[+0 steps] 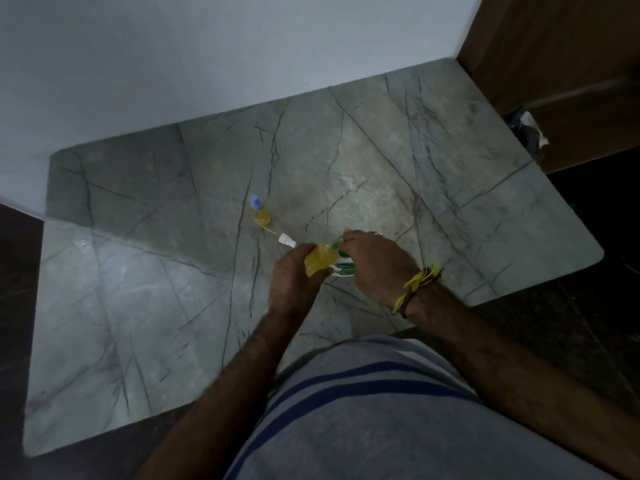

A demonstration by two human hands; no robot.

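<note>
My left hand (294, 282) grips a small clear bottle of yellow liquid (318, 259), tilted over the grey marble table (138, 271). My right hand (374, 265) holds a white container with a green label (344, 268) right beside that bottle, its fingers curled over the green top. A white pump nozzle with a thin tube (287, 240) lies on the table just beyond my left hand. Further back stands a second small yellow bottle with a blue cap (260, 211), upright and apart from both hands.
A white wall runs along the table's far side. A brown wooden panel (554, 64) stands at the back right, with a dark and white object (530, 129) beside it. Dark floor surrounds the table's near and right edges.
</note>
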